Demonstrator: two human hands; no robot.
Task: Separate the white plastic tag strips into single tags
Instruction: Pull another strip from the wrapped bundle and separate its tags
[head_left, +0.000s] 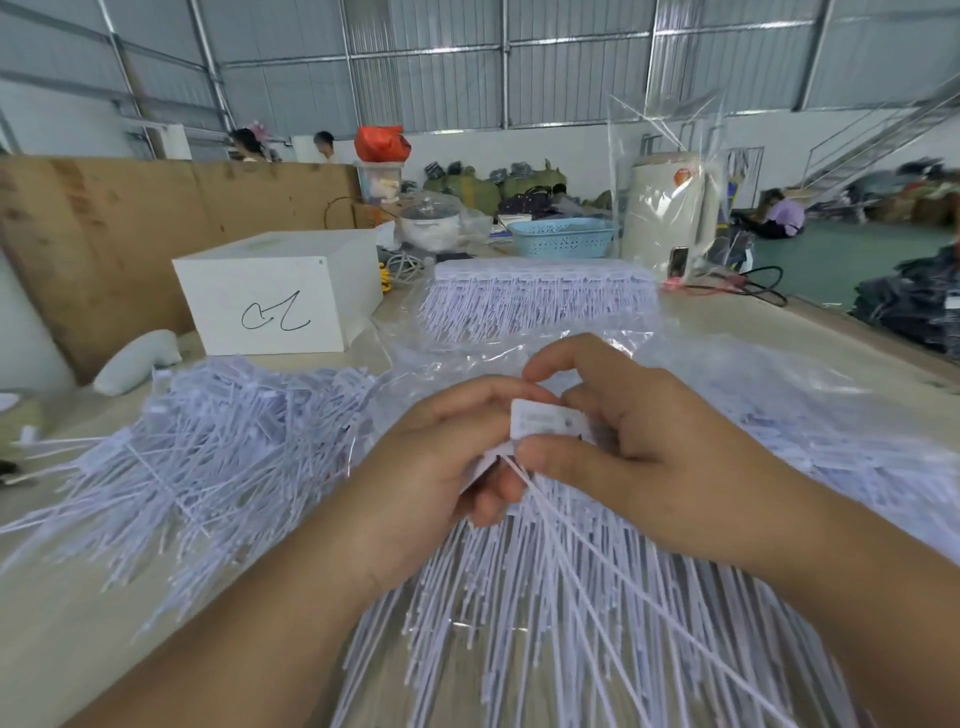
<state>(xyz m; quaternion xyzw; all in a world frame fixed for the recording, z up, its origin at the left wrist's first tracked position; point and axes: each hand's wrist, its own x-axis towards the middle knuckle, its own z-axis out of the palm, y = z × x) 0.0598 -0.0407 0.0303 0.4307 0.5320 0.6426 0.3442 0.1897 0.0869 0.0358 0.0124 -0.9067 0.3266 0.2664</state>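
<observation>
A white plastic tag strip (545, 423) is held between both hands at the middle of the view, its thin tails fanning down toward me. My left hand (441, 462) grips its left end with curled fingers. My right hand (618, 431) pinches a tag head between thumb and fingers. A loose heap of single tags (218, 441) lies to the left on the table. A stacked bundle of uncut strips (535, 296) sits on clear plastic farther back. More strips (519, 623) lie under my forearms.
A white box (280, 296) with a scribble stands at back left before a cardboard wall (104, 234). A blue basket (563, 236), a pot, cables and a cream appliance (670, 213) in plastic crowd the far edge. People sit in the background.
</observation>
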